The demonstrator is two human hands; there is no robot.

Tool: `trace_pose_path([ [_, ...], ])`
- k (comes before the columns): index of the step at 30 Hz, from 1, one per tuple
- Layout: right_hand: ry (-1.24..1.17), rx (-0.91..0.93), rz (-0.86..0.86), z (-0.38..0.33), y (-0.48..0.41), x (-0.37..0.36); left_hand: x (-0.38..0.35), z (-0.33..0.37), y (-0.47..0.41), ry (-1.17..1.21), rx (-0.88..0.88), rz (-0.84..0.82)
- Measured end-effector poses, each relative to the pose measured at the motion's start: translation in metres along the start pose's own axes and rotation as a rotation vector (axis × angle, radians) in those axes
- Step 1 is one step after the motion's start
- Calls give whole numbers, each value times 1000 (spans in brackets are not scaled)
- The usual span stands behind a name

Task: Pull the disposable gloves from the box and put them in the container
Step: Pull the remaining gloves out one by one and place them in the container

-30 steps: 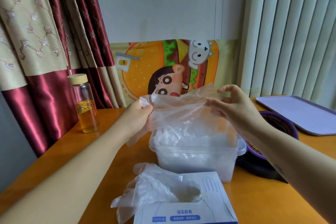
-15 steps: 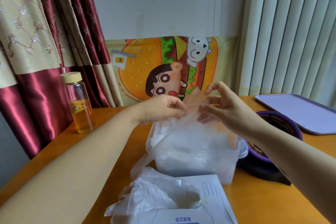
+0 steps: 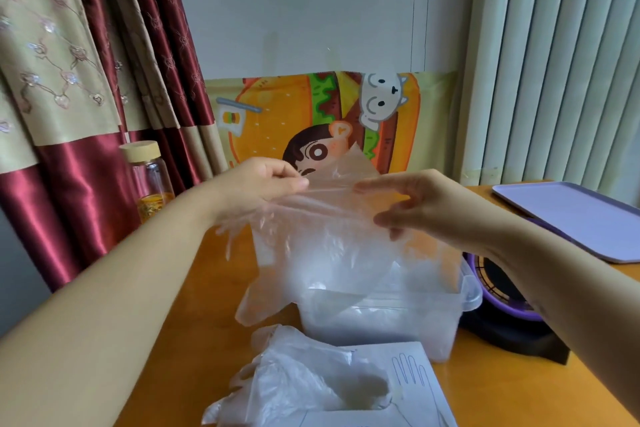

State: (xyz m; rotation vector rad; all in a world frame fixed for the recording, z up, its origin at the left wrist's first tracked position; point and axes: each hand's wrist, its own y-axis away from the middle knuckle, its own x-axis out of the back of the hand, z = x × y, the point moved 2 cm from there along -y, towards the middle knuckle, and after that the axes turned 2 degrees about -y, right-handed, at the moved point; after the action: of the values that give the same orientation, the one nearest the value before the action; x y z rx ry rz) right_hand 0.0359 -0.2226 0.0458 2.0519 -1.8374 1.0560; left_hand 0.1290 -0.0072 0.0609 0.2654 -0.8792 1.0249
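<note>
Our grip, left hand (image 3: 263, 184) and right hand (image 3: 440, 211), pinches one glove (image 3: 329, 246) above the part-filled container (image 3: 471, 291), with more waiting in the box (image 3: 415, 378).

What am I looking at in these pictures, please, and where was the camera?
There is no machine here: these are a person's two bare hands, seen from a wide-angle camera worn on their head, looking forward and down. The left hand and right hand pinch the top edge of a clear glove, which hangs down over a translucent container on the orange table. Nearest the camera lies the glove box, with more gloves bunched out of its opening. A bottle stands at left; a lilac tray lies at right.
</note>
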Motion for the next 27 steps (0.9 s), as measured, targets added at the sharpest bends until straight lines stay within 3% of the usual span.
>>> trace_pose_path([
  [3, -128, -37, 45, 6, -4, 2, 28, -10, 1, -113, 90, 142],
  [6, -81, -105, 109, 16, -8, -6, 45, -15, -3, -334, 164, 558],
  [8, -13, -179, 120, 24, -8, -13, 40, -8, -1, -459, 75, 798],
  [9, 34, -213, 115, 29, -8, -16, 30, 0, -1, -491, -15, 810],
  [10, 83, -247, 106, 36, -7, -20, 14, 7, -3, -505, -105, 724],
  [12, 211, -296, 63, 52, -7, -24, -27, 21, -7, -500, -207, 323],
  [14, 342, -334, -8, 64, -6, -26, -68, 26, -10, -557, -118, -216],
  [16, 467, -353, -97, 66, -4, -26, -96, 20, -14, -728, 2, -589],
  [18, 611, -368, -155, 67, -4, -23, -109, 12, -21, -810, 63, -696],
  [23, 893, -516, -399, 64, -4, -16, -123, -1, -35, -819, 149, -738],
  [24, 950, -494, -381, 61, -3, -14, -125, -3, -36, -801, 153, -739],
  [27, 1106, -271, -74, 48, -7, -10, -137, -6, -39, -731, 162, -778],
])
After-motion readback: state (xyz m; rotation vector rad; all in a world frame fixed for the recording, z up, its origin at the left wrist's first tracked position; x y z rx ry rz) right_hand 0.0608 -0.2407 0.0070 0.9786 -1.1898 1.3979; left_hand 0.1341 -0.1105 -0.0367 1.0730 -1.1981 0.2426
